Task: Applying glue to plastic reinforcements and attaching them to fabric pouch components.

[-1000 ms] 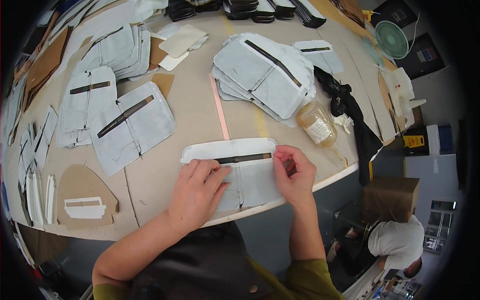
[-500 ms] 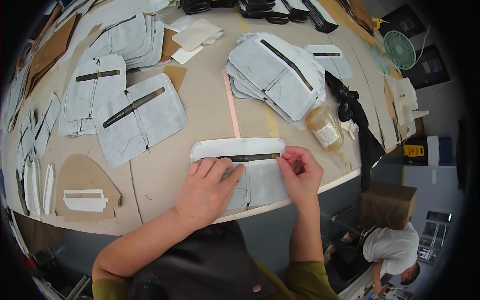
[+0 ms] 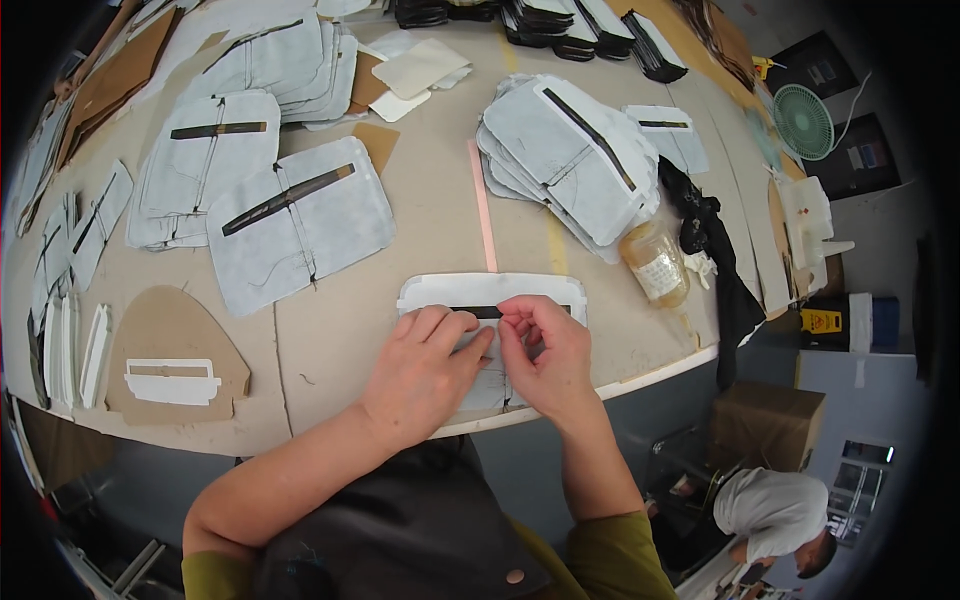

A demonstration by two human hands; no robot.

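- the left hand (image 3: 420, 375) lies palm down on a pale grey fabric panel (image 3: 440, 292) at the near edge of the worktable (image 3: 330, 340), fingers curled and pressing on the panel's middle.
- the right hand (image 3: 548, 352) sits just beside it, touching the same panel; thumb and forefinger are pinched narrowly on the panel's dark zipper strip (image 3: 486, 312).
- the fingertips of both hands nearly meet over the strip, so most of its length is hidden.
- the panel lies flat, its white upper border showing above the knuckles.
- a thin pink strip (image 3: 484, 205) runs away from the panel's top edge across the table.
- to the right, near the panel, a clear jar (image 3: 655, 264) stands by a black cloth (image 3: 712, 240).
- beyond it lies a stack of grey panels (image 3: 570, 160); another zippered panel (image 3: 300, 220) lies to the left.
- a brown card template (image 3: 170, 345) lies at the left near edge.
- a green fan (image 3: 803, 121) sits at the far right.
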